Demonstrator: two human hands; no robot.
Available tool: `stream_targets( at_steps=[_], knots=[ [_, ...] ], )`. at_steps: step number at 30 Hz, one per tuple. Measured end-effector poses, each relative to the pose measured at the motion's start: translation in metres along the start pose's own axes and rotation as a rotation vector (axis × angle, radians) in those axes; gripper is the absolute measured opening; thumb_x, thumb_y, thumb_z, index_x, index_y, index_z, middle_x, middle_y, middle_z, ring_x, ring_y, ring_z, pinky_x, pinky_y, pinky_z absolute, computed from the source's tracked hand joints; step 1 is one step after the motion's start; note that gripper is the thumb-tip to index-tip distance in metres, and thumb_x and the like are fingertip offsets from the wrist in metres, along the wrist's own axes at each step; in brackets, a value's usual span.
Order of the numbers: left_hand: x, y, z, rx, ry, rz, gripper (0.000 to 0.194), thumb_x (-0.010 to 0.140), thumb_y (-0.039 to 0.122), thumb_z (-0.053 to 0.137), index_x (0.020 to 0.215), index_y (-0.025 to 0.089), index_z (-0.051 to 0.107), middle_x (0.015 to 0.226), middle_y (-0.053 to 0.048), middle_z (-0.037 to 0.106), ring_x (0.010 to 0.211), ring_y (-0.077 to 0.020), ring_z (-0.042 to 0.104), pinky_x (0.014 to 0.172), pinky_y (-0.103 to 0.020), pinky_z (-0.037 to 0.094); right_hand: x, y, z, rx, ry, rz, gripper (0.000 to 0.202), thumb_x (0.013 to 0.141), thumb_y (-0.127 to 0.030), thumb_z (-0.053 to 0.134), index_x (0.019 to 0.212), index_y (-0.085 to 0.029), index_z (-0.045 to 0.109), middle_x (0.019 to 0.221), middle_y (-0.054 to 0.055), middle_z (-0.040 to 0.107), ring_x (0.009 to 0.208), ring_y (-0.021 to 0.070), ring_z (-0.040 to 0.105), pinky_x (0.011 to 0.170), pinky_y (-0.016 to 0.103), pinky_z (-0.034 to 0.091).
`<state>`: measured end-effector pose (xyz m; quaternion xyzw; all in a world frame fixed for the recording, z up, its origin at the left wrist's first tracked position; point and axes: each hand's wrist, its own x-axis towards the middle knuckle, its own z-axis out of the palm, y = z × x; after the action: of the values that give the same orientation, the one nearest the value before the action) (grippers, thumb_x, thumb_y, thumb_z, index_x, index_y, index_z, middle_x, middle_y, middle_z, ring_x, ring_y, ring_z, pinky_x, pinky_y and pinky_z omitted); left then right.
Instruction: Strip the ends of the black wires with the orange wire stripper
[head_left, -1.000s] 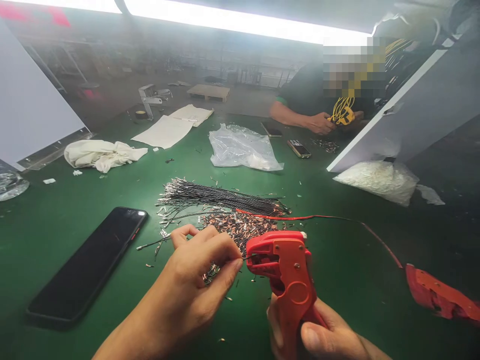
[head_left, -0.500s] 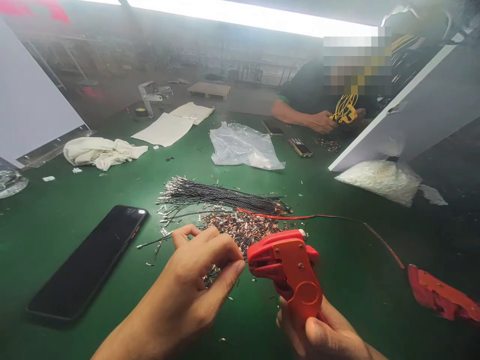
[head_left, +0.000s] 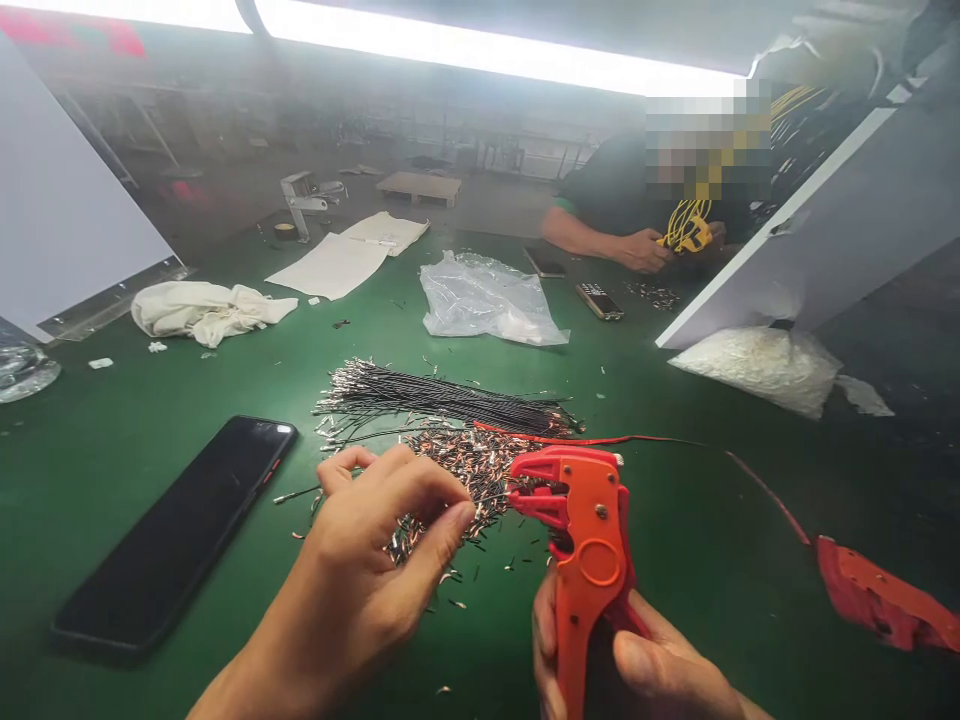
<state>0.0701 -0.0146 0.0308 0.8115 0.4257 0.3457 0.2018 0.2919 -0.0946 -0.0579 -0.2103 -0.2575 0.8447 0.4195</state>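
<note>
My right hand [head_left: 660,660] is wrapped round the handles of a red and orange wire stripper [head_left: 592,540], whose jaws face left. My left hand [head_left: 397,540] pinches a thin black wire [head_left: 489,497] between thumb and forefinger. One end of this wire reaches the stripper's jaws; whether it sits between them I cannot tell. Behind the hands lies a bundle of black wires [head_left: 450,395] with metal terminals at the left ends and bare copper at the right. A heap of short black and copper scraps [head_left: 465,460] spreads in front of the bundle, partly behind my left hand.
A black phone [head_left: 180,530] lies at the left. A second red stripper [head_left: 885,595] lies at the right, near a red strip [head_left: 585,438]. Farther back are a plastic bag [head_left: 491,300], a white cloth [head_left: 210,310] and a co-worker's hand [head_left: 645,250] beside yellow cables.
The stripper has swung more upright and shifted slightly right, and its jaws look wider apart. My left hand has moved a little left, so a stretch of wire now shows between fingertips and tool.
</note>
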Motion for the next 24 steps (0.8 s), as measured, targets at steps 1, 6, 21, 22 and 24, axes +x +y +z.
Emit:
stream_targets(
  at_steps=[1, 6, 21, 22, 24],
  knots=[
    [-0.001, -0.001, 0.001, 0.042, 0.017, 0.021, 0.015, 0.090, 0.016, 0.053, 0.079, 0.024, 0.058, 0.066, 0.010, 0.060, 0.058, -0.0102, 0.053, 0.079, -0.035, 0.028, 0.001, -0.001, 0.002, 0.021, 0.008, -0.005, 0.043, 0.081, -0.049, 0.071, 0.101, -0.011, 0.063, 0.076, 0.007, 0.069, 0.064, 0.0136, 0.064, 0.066, 0.026, 0.052],
    [-0.005, 0.000, 0.011, 0.202, 0.128, 0.126, 0.013, 0.091, 0.012, 0.054, 0.085, 0.024, 0.057, 0.066, 0.009, 0.061, 0.060, -0.0114, 0.055, 0.084, -0.039, 0.025, 0.006, -0.014, 0.012, 0.065, 0.021, 0.005, 0.028, 0.082, -0.036, 0.072, 0.098, -0.015, 0.063, 0.079, 0.005, 0.068, 0.074, 0.0159, 0.065, 0.087, 0.045, 0.053],
    [-0.037, 0.011, 0.068, 0.336, 0.203, 0.397, 0.015, 0.093, 0.012, 0.052, 0.094, 0.019, 0.065, 0.063, 0.004, 0.065, 0.077, -0.0176, 0.063, 0.086, -0.039, 0.025, 0.014, -0.035, 0.016, -0.201, 0.350, -0.235, 0.027, 0.080, -0.023, 0.076, 0.101, -0.019, 0.060, 0.082, 0.000, 0.066, 0.074, 0.0153, 0.062, 0.074, 0.031, 0.050],
    [-0.037, 0.010, 0.069, 0.338, 0.203, 0.402, 0.014, 0.093, 0.013, 0.053, 0.093, 0.019, 0.065, 0.062, 0.004, 0.064, 0.076, -0.0172, 0.062, 0.086, -0.038, 0.025, 0.014, -0.034, 0.016, -0.226, 0.362, -0.240, 0.028, 0.079, -0.025, 0.076, 0.101, -0.019, 0.059, 0.082, 0.000, 0.065, 0.074, 0.0155, 0.062, 0.074, 0.031, 0.050],
    [-0.037, 0.010, 0.071, 0.337, 0.188, 0.403, 0.014, 0.093, 0.012, 0.053, 0.091, 0.018, 0.065, 0.061, 0.005, 0.061, 0.074, -0.0169, 0.061, 0.084, -0.038, 0.025, 0.013, -0.033, 0.017, -0.282, 0.381, -0.262, 0.028, 0.080, -0.027, 0.075, 0.101, -0.019, 0.058, 0.084, 0.000, 0.064, 0.076, 0.0159, 0.060, 0.075, 0.031, 0.049]
  ],
)
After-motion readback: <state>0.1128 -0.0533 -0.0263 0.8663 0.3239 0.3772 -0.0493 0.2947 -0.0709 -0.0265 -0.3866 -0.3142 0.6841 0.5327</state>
